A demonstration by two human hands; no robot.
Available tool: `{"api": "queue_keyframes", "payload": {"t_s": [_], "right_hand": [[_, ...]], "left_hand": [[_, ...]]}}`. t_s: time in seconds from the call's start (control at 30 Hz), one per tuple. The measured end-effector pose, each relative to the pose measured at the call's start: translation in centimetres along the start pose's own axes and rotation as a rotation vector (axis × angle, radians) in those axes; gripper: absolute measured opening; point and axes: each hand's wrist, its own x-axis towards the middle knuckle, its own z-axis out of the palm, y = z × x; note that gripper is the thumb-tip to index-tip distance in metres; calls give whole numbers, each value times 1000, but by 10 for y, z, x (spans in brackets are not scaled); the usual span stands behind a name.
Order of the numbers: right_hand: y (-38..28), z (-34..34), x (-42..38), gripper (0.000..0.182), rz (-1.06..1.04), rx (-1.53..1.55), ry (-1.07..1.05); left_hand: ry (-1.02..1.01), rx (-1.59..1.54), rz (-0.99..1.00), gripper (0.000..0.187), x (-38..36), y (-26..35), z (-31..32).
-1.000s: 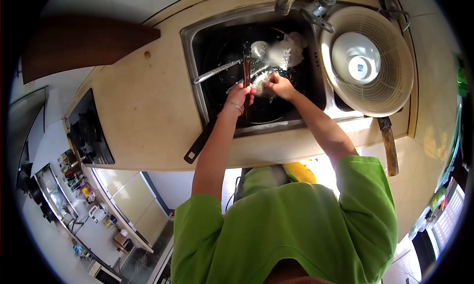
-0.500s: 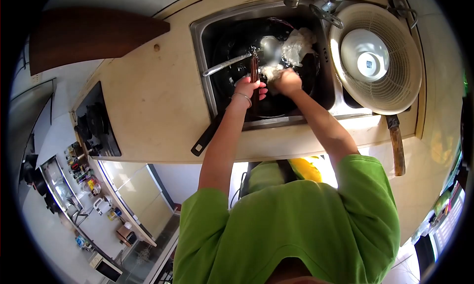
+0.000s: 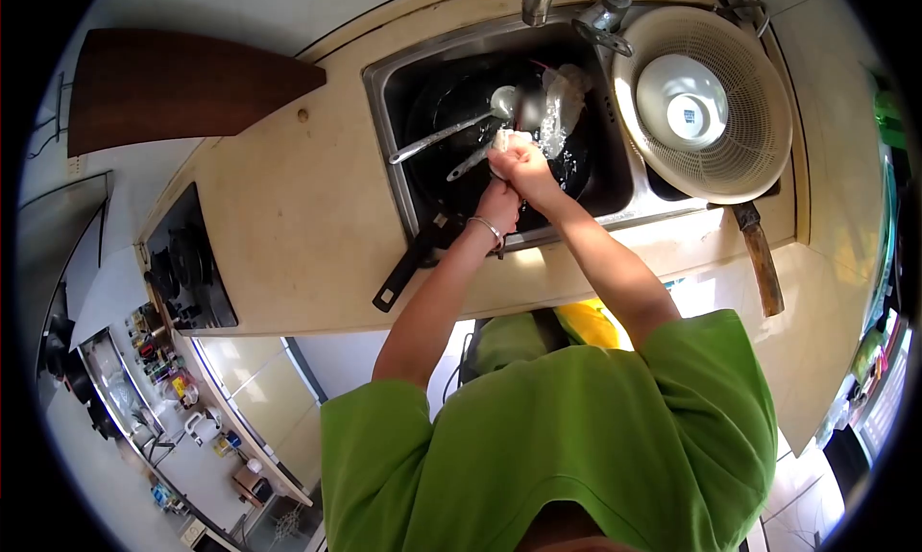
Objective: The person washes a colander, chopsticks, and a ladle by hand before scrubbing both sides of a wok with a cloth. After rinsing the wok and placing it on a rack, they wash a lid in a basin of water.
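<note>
Over the sink (image 3: 615,182), my left hand (image 3: 498,206) is closed, low down, around a bundle of dark chopsticks that showed in it half a second ago; they are mostly hidden now. My right hand (image 3: 528,168) meets it from above, closed on a white cloth (image 3: 500,141), of which little shows. Below lies a black pan (image 3: 437,173) with its handle (image 3: 408,269) over the counter edge. A metal ladle (image 3: 442,137) and a second metal utensil handle (image 3: 467,165) rest in it. Wet, clear plastic (image 3: 557,115) lies beyond my right hand.
A cream colander (image 3: 764,110) holding a white bowl (image 3: 682,77) stands right of the basin. Below it a wooden handle (image 3: 760,264) juts past the counter edge. The faucet (image 3: 603,16) overhangs the back. A stovetop (image 3: 197,254) sits left on the counter (image 3: 288,226).
My right hand has moved left onto my left hand with the cloth, covering the chopsticks. My left hand sits lower, nearer the front rim. A second utensil handle now shows.
</note>
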Motion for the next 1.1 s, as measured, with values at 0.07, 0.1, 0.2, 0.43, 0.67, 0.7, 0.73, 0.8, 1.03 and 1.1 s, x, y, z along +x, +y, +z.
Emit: {"api": "queue_keyframes", "payload": {"t_s": [0.07, 0.1, 0.2, 0.43, 0.67, 0.7, 0.73, 0.8, 1.03, 1.1], "right_hand": [[14, 1, 20, 19, -64, -182, 91], [1, 9, 20, 23, -124, -362, 187], [-15, 15, 32, 26, 27, -375, 214], [20, -20, 85, 30, 115, -495, 242], [0, -34, 34, 35, 133, -1379, -199], [10, -45, 36, 31, 91, -1397, -486], [19, -56, 39, 28, 82, -1168, -457], [41, -75, 51, 26, 111, -1091, -142], [5, -75, 47, 20, 234, -1266, -175], [-3, -74, 52, 18, -83, -1218, 23]], "left_hand": [[142, 220, 77, 11, 0, -1, 1], [143, 217, 79, 11, 0, 2, 0], [126, 201, 50, 12, 0, 14, -9], [-66, -210, -126, 17, -33, -4, -6], [22, -74, 8, 23, -40, -11, -57], [103, 21, -6, 26, -24, -7, -57], [183, 118, -17, 30, -5, -3, -58], [194, 477, 127, 38, 52, -12, -69], [379, 940, 56, 33, 107, 42, -26], [391, 958, -42, 32, 120, 48, -21]]}}
